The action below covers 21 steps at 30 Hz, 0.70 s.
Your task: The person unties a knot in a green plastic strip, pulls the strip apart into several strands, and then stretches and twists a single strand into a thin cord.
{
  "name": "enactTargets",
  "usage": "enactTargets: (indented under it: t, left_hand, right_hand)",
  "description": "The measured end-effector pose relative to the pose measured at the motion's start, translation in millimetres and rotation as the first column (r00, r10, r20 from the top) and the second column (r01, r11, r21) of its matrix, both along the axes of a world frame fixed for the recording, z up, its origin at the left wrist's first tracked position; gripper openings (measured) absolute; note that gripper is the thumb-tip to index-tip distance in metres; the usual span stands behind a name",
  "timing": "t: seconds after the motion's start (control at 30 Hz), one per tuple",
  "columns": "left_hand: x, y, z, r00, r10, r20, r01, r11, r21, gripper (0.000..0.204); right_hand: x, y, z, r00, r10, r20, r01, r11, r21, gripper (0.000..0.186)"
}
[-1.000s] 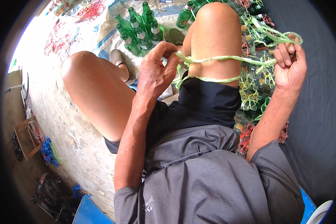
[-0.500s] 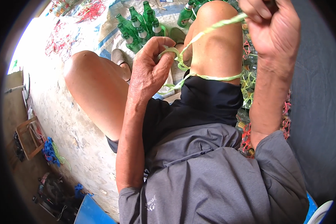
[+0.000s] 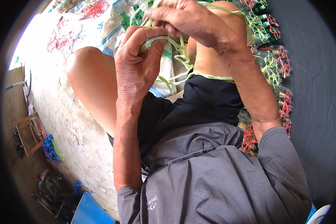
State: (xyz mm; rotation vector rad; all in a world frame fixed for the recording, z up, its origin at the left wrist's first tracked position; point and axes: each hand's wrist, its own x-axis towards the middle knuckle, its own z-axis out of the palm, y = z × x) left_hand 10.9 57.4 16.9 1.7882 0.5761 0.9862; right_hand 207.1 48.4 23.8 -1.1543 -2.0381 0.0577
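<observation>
Light green plastic twine (image 3: 183, 58) hangs in loops and knots between my hands, above my lap. My left hand (image 3: 138, 59) is closed, pinching a strand between thumb and bent forefinger. Just above and to the right, my right hand (image 3: 198, 22) reaches across with curled fingers, close against the left fingertips, and twine runs through it. Another strand passes round my right thigh at the hem of the black shorts (image 3: 209, 93). Behind my hands, green glass bottles (image 3: 125, 18) stand on the sheet, partly hidden.
Bottles bound with red and green twine (image 3: 268, 67) line my right side, beside a dark grey surface (image 3: 313, 93). Red string (image 3: 61, 37) lies scattered at far left. A wooden frame (image 3: 28, 136), blue twine bundle (image 3: 50, 149) and blue panel (image 3: 91, 211) are at left.
My right hand has come down and left from the upper right to meet my left hand. The left hand has shifted slightly left and up. The stretched strand has slackened into loops.
</observation>
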Motion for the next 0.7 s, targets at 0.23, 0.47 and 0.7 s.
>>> enactTargets:
  t: [0.23, 0.47, 0.7]
  left_hand:
    - [1.1, 5.4, 2.4, 0.994, 0.108, -0.034, -0.101, 0.98, 0.174, 0.017]
    - [1.1, 5.0, 3.1, 0.995, 0.102, -0.013, -0.101, 0.992, 0.071, 0.013]
    - [-4.2, 13.5, -8.2, 0.992, 0.124, -0.018, -0.121, 0.986, 0.114, 0.013]
  right_hand:
    - [-13.8, -19.2, 24.3, 0.807, -0.303, -0.507, -0.235, 0.622, -0.747, 0.034]
    - [-13.9, -21.5, 16.7, 0.711, -0.38, -0.592, -0.336, 0.556, -0.761, 0.045]
    - [-14.3, -18.7, 13.7, 0.78, -0.365, -0.508, -0.269, 0.538, -0.799, 0.035]
